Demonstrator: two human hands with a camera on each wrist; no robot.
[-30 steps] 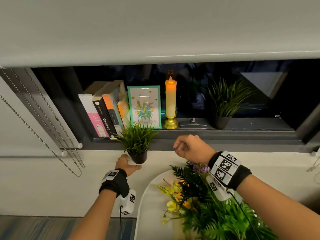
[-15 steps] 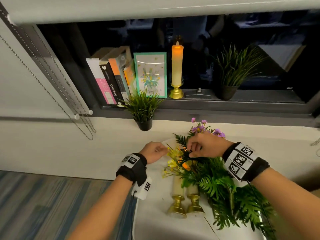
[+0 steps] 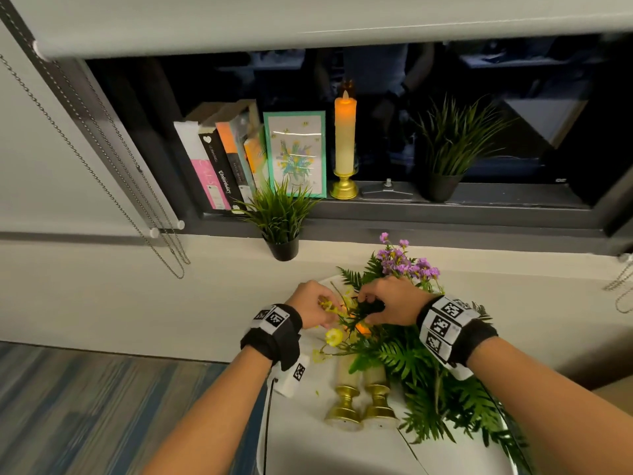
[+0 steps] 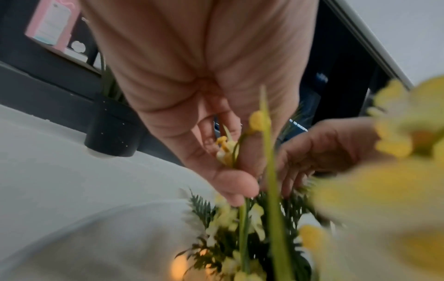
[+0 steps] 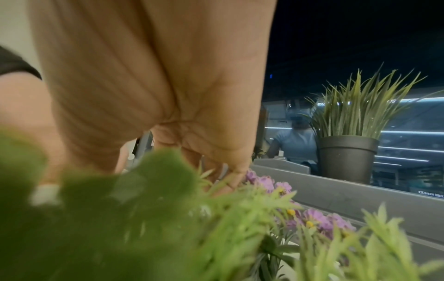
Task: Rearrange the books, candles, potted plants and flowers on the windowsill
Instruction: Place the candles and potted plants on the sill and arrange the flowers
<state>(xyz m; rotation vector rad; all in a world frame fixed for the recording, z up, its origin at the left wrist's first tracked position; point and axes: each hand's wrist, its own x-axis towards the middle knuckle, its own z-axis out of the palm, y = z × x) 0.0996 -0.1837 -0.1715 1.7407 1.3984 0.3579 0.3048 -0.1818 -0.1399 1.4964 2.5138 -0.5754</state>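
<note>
Currently, with the left hand (image 3: pixel 310 305) pinching the yellow flower stems (image 4: pixel 242 214) and the right hand (image 3: pixel 390 301) gripping dark foliage (image 3: pixel 368 308), separate stems slowly to avoid tangling.

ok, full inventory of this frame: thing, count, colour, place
books: about five, pink, black, orange spines, sill left
picture card: one, teal border, sill beside books
lit candle: one, cream, gold base, sill centre
potted plants: two, green in dark pots; small at sill front, large sill right
candles: two, gold bases, lying on white table
flowers: one loose pile, yellow, purple, ferns, table
blind chains: grey, left
left hand: pinches yellow stem
right hand: in foliage
</note>
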